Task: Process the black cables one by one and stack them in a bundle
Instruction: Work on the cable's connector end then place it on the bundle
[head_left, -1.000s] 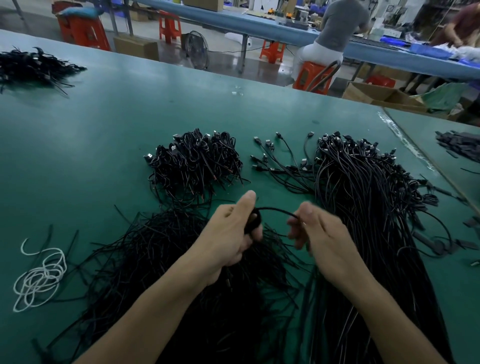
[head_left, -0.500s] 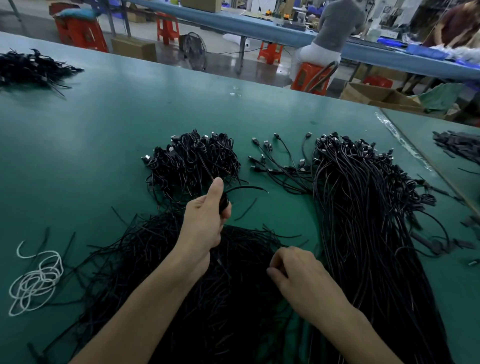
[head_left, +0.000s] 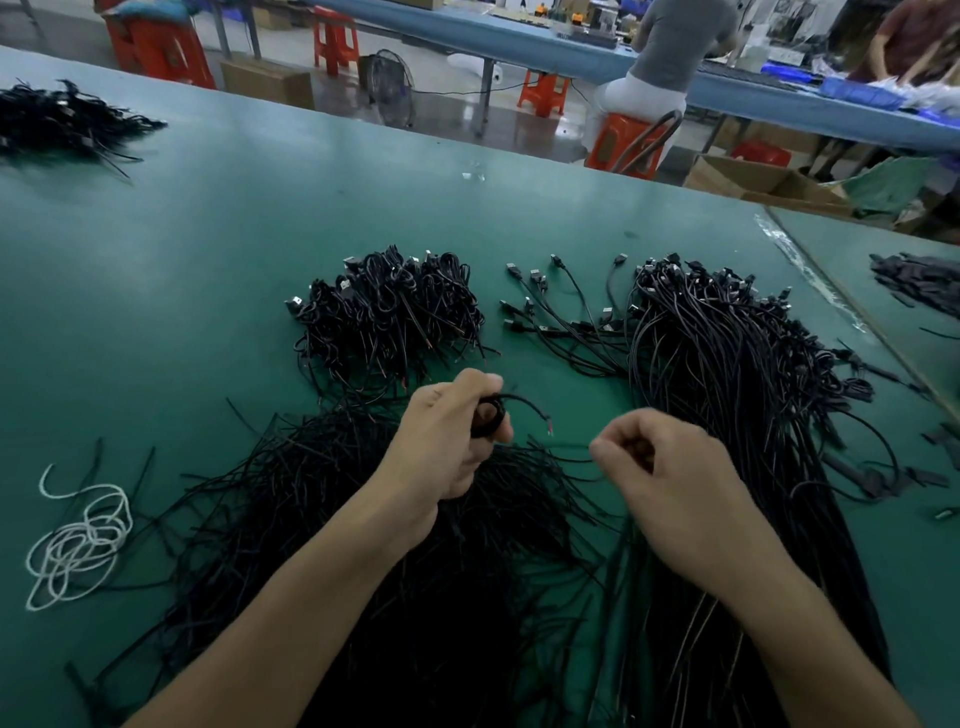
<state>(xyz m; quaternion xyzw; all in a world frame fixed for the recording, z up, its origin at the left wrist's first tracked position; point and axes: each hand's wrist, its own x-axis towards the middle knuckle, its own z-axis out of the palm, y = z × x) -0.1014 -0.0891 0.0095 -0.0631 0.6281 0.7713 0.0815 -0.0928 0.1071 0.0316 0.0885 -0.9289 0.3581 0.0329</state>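
Nearest the camera, a heap of thin black strands (head_left: 363, 571) fills the lower middle of the frame, with a sheaf of long cables (head_left: 727, 415) running up the right side. Above the heap, the left hand (head_left: 447, 447) grips a coiled cable (head_left: 488, 415), thumb and fingers clamped round the small loop, its bare end sticking out to the right. The right hand (head_left: 670, 467) hovers just beside it, fingers curled together; whether they pinch a thin strand cannot be told. The cable looks light, soft and springy, likely to uncoil if released, so the best hold is probably across the loop itself, not on the free end. A white cord (head_left: 78, 545) lies at lower left. Further back, the stack of coiled cables (head_left: 389, 312) sits at centre, near the left hand, with a few loose cables (head_left: 561, 322) fanned out between it and the long sheaf. The green table (head_left: 208, 234) gives broad open room to the left and behind the stack; its seam at right is well apart.
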